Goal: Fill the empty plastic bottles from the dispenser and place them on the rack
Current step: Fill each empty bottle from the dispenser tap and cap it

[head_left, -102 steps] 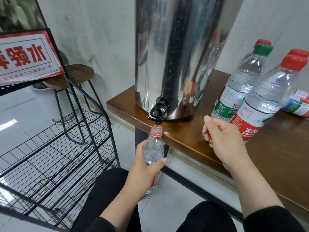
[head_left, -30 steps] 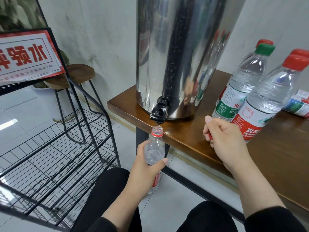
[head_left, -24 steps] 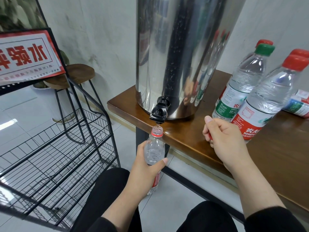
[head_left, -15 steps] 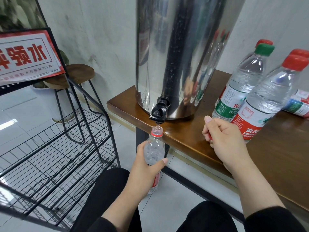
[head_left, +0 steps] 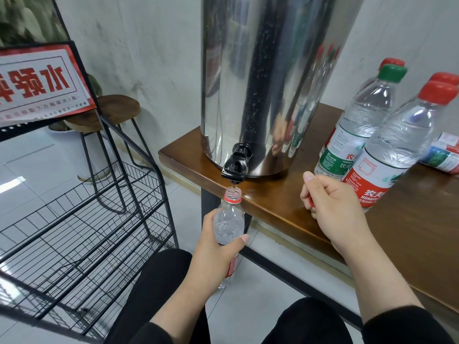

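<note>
there was one steel dispenser (head_left: 268, 80) with one black tap (head_left: 236, 167). five plastic bottles showed: one open bottle (head_left: 228, 224), three standing bottles (head_left: 357, 130) and one lying bottle (head_left: 444, 155). one wire rack (head_left: 82, 234), one stool (head_left: 109, 112), one sign (head_left: 37, 80), two hands (head_left: 213, 254).

The red-bordered white paper sign (head_left: 37, 83) on the black wire rack (head_left: 82, 234) is showing large red Chinese characters, mirrored. The red label of the red-capped clear plastic bottle (head_left: 397, 150) on the tabletop is displaying "农夫" and "NONGFU"; the green-capped clear plastic bottle (head_left: 357, 125) is showing "农" and "饮用".
</note>
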`<act>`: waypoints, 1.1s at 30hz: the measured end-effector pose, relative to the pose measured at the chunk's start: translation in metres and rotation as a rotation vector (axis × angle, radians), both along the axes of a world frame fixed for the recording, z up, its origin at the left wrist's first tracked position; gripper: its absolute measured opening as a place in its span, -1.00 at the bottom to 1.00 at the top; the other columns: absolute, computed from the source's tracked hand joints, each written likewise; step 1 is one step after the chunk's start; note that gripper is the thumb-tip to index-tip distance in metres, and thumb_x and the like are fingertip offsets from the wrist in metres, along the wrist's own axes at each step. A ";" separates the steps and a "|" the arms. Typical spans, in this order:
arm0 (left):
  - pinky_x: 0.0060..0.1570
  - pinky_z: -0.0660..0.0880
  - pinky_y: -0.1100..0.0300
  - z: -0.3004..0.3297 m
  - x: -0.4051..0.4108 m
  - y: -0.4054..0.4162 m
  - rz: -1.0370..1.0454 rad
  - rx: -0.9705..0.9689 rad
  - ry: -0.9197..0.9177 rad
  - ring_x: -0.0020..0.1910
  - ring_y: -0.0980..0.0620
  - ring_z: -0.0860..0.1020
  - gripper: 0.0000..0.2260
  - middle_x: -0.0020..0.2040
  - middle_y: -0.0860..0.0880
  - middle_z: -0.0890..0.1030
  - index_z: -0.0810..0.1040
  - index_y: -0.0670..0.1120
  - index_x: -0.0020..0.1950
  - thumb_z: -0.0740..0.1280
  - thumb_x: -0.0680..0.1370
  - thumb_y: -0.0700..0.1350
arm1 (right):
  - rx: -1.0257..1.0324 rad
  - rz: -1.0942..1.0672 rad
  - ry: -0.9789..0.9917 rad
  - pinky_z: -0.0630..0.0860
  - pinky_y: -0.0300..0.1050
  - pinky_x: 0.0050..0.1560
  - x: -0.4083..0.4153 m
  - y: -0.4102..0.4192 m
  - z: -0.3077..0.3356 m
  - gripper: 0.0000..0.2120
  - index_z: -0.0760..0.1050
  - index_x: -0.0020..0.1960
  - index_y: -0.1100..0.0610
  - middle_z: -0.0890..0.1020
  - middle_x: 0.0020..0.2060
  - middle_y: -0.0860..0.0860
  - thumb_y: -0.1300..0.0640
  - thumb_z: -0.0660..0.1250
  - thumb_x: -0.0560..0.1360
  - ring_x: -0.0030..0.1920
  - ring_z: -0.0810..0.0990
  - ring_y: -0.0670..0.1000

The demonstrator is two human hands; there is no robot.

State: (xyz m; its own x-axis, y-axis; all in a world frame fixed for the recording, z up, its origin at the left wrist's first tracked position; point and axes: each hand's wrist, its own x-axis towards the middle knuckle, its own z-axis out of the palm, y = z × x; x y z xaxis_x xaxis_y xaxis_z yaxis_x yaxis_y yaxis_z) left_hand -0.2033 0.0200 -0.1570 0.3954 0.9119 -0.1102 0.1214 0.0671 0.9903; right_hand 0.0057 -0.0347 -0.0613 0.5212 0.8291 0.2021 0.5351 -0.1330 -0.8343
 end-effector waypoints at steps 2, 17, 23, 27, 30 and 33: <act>-0.18 0.48 0.53 0.000 0.000 0.000 0.000 -0.004 -0.009 0.11 0.29 0.55 -0.46 0.17 0.27 0.52 0.29 0.26 0.38 0.50 0.54 -0.02 | -0.002 0.000 -0.001 0.47 0.00 -0.21 0.001 0.000 0.000 -0.54 0.53 -0.26 0.14 0.56 -0.39 0.08 -0.12 0.17 0.67 -0.37 0.49 -0.10; -0.11 0.51 0.43 0.000 0.000 -0.001 0.003 -0.003 0.001 0.13 0.27 0.56 -0.49 0.16 0.27 0.55 0.33 0.25 0.36 0.51 0.53 -0.03 | -0.010 -0.005 -0.005 0.49 -0.01 -0.20 0.001 0.000 0.000 -0.55 0.53 -0.26 0.13 0.57 -0.38 0.07 -0.11 0.17 0.67 -0.36 0.50 -0.10; -0.02 0.49 0.35 -0.002 0.000 0.000 0.010 -0.015 -0.012 0.16 0.20 0.58 -0.48 0.17 0.21 0.58 0.35 0.24 0.36 0.52 0.52 -0.03 | -0.005 -0.001 -0.009 0.47 -0.03 -0.22 0.002 0.001 -0.002 -0.55 0.51 -0.28 0.12 0.56 -0.40 0.06 -0.10 0.18 0.68 -0.35 0.50 -0.07; -0.02 0.48 0.36 0.000 0.000 0.001 0.009 -0.017 -0.007 0.17 0.18 0.57 -0.47 0.18 0.21 0.56 0.34 0.24 0.38 0.51 0.53 -0.03 | -0.007 -0.001 -0.013 0.47 -0.07 -0.23 0.002 0.001 -0.001 -0.55 0.52 -0.27 0.13 0.57 -0.39 0.06 -0.09 0.18 0.67 -0.37 0.49 -0.12; 0.00 0.48 0.34 -0.001 0.000 0.002 0.009 -0.018 -0.006 0.18 0.17 0.56 -0.48 0.19 0.21 0.56 0.34 0.24 0.37 0.51 0.53 -0.03 | -0.006 0.004 -0.015 0.47 -0.05 -0.22 0.002 0.001 -0.001 -0.55 0.52 -0.27 0.14 0.56 -0.39 0.07 -0.09 0.18 0.67 -0.37 0.49 -0.11; 0.03 0.50 0.31 -0.002 0.000 0.002 0.010 -0.016 -0.001 0.20 0.15 0.56 -0.47 0.20 0.21 0.56 0.34 0.24 0.38 0.51 0.53 -0.02 | -0.005 0.004 -0.017 0.48 -0.03 -0.21 0.002 0.001 -0.001 -0.55 0.52 -0.27 0.14 0.56 -0.39 0.07 -0.09 0.18 0.67 -0.37 0.49 -0.11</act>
State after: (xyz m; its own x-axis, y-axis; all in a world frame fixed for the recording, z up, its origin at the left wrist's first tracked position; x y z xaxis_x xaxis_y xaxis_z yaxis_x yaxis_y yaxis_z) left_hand -0.2036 0.0221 -0.1587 0.3860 0.9140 -0.1245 0.1196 0.0843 0.9892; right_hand 0.0077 -0.0342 -0.0626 0.5146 0.8321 0.2068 0.5497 -0.1351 -0.8244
